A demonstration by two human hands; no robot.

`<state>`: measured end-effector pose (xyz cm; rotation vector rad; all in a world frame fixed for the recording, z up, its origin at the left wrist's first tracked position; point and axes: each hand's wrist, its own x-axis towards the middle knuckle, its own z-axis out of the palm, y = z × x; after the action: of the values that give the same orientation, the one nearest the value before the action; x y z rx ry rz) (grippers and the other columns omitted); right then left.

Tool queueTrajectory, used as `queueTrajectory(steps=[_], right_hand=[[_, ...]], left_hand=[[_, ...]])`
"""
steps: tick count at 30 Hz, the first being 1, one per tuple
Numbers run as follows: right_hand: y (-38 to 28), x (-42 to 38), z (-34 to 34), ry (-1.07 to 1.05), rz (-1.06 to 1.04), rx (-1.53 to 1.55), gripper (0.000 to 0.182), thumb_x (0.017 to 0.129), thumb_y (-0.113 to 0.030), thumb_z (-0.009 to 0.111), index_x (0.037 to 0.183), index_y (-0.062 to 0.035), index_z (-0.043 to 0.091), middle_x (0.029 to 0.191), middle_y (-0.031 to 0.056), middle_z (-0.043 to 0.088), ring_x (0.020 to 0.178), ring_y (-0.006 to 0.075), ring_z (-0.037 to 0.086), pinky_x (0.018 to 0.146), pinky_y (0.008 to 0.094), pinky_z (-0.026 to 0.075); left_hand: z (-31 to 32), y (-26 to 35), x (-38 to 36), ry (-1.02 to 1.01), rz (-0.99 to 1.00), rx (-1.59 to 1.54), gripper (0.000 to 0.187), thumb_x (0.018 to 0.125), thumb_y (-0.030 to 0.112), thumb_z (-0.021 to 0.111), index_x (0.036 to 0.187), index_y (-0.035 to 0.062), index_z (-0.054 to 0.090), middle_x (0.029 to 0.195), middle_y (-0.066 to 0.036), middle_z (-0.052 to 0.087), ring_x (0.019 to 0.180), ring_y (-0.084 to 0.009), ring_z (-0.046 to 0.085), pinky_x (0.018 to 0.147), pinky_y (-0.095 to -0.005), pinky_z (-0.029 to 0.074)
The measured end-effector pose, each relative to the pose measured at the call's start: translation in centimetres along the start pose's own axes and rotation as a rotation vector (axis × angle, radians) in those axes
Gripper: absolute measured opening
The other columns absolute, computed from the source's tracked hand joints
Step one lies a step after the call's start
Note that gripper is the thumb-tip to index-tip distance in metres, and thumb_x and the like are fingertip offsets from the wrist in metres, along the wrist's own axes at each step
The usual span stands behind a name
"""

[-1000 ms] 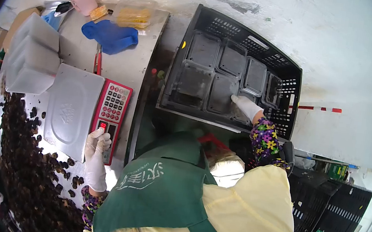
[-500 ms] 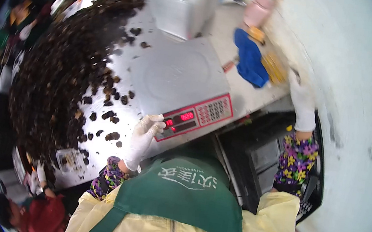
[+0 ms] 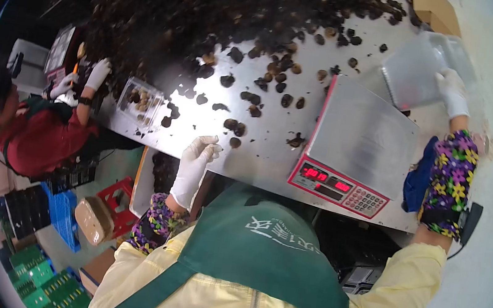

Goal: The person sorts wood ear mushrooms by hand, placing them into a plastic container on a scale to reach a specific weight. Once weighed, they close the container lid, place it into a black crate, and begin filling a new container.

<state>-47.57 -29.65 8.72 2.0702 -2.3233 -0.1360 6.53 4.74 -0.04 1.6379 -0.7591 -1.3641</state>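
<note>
Several clear plastic containers [image 3: 412, 70] are standing stacked at the far right of the metal table [image 3: 269, 172], beyond the scale [image 3: 361, 135]. The right hand [image 3: 453, 94] is touching their near side with its fingers; whether it is pinching a wall, I cannot tell. Nested walls are probably clinging and flexing, so spreading the pressure along a rim would be serving better than squeezing one spot. The left hand [image 3: 192, 172] is hovering near the table's front edge, well apart from the right, fingers curled, showing nothing held; how tightly it is closing, I cannot tell. The scale, glowing with red digits, is sitting between the hands and blocking a low, straight path. Blue cloth [image 3: 419, 177] is lying just beside the right forearm, possibly catching the sleeve. Dark round pieces [image 3: 215, 10] are heaping beyond, while a co-worker [image 3: 52, 141] is reaching towards them.
</note>
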Motion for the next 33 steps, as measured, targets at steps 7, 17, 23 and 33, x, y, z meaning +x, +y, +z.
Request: queueTrajectory(steps=[7, 17, 23, 33], right_hand=[[4.0, -1.4, -1.9, 0.371, 0.373, 0.041, 0.045, 0.089, -0.046, 0.066, 0.112, -0.0086, 0.070, 0.109, 0.0179, 0.071, 0.101, 0.0370, 0.067, 0.089, 0.0442, 0.050], [-12.0, -30.3, 4.1, 0.710, -0.205, -0.004, 0.010, 0.087, -0.019, 0.073, 0.097, -0.0180, 0.071, 0.090, -0.0019, 0.066, 0.085, 0.0199, 0.063, 0.101, 0.0444, 0.043], [-17.1, -34.3, 6.7, 0.434, -0.063, -0.003, 0.035, 0.083, -0.026, 0.075, 0.116, -0.0197, 0.067, 0.104, -0.0010, 0.066, 0.101, 0.0223, 0.061, 0.109, 0.0515, 0.034], [-34.0, -31.9, 9.8, 0.125, -0.407, 0.776, 0.029, 0.085, -0.014, 0.069, 0.113, -0.0170, 0.067, 0.103, 0.0064, 0.064, 0.095, 0.0248, 0.064, 0.081, 0.0371, 0.053]], left_hand=[[-2.9, -1.8, 6.6, 0.122, 0.148, 0.158, 0.023, 0.096, 0.006, 0.059, 0.117, -0.0020, 0.062, 0.105, -0.008, 0.068, 0.099, -0.0150, 0.063, 0.089, -0.0260, 0.049], [4.7, 0.0, 17.4, -0.284, 0.896, 1.199, 0.039, 0.078, 0.020, 0.075, 0.116, 0.0163, 0.067, 0.115, -0.012, 0.061, 0.101, -0.0352, 0.060, 0.086, -0.0421, 0.052], [2.5, -1.9, 20.3, -0.174, 0.839, 0.645, 0.012, 0.086, 0.007, 0.064, 0.098, 0.0072, 0.064, 0.096, -0.007, 0.062, 0.084, -0.0258, 0.062, 0.072, -0.0337, 0.050], [-4.5, 0.0, 14.2, -0.121, 0.653, 0.793, 0.029, 0.085, 0.006, 0.066, 0.113, 0.0092, 0.067, 0.112, -0.016, 0.061, 0.101, -0.0340, 0.061, 0.089, -0.0393, 0.051]])
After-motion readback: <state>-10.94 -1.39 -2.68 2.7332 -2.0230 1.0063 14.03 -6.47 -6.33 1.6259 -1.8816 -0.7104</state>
